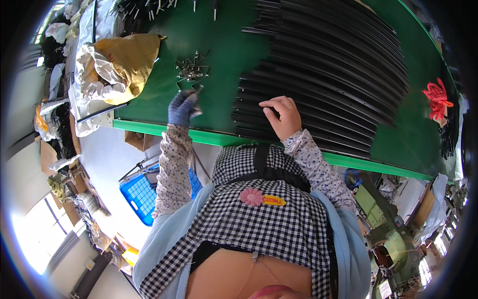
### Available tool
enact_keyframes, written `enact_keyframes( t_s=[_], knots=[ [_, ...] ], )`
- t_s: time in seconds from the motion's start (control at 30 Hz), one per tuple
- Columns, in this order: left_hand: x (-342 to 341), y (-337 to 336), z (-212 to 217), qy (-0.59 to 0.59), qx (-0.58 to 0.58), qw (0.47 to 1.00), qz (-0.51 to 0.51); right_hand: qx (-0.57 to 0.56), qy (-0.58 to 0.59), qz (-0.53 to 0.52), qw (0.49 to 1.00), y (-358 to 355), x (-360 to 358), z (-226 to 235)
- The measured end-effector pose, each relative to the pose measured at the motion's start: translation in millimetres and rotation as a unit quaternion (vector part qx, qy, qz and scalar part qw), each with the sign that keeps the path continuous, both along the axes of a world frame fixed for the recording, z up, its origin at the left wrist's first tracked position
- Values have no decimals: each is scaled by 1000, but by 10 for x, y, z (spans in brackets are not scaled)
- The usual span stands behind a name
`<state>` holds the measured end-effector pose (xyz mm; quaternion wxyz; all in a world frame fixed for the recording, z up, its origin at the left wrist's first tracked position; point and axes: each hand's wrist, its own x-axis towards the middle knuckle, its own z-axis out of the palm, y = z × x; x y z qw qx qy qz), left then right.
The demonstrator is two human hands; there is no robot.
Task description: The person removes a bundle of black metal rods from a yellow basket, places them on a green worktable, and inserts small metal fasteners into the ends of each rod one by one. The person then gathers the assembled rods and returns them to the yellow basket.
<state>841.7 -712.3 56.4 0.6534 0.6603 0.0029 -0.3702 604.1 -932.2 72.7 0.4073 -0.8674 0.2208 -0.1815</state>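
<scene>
My left hand (182, 107), in a blue knitted glove, is closed on a small bent metal clip above the green table (164, 99). Just beyond it lies a heap of several such metal clips (191, 69). My right hand (282, 116), bare, rests with curled fingers on the near end of a wide fan of long black curved strips (328, 65); its fingertips press one strip's end.
An open yellow-and-white sack (117, 67) sits at the table's left end. Small metal pins (144, 9) lie at the far edge, red cords (437, 99) at the right. A blue crate (144, 197) stands on the floor below left.
</scene>
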Motion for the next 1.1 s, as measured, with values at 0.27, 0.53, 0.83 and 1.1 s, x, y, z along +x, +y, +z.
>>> enact_keyframes(
  t_s=[0.27,0.53,0.83,1.1],
  knots=[
    [-698,-472,590,111,-96,967,-207,388,-54,38,919,212,250,151],
    [-847,-614,676,-117,-81,951,-275,753,73,75,650,-16,113,181],
    [-785,-804,546,-74,-120,946,-292,733,73,56,674,-112,55,228],
    [-202,-1148,-54,3,43,977,-209,-96,91,-59,989,-222,-131,-48]
  ],
)
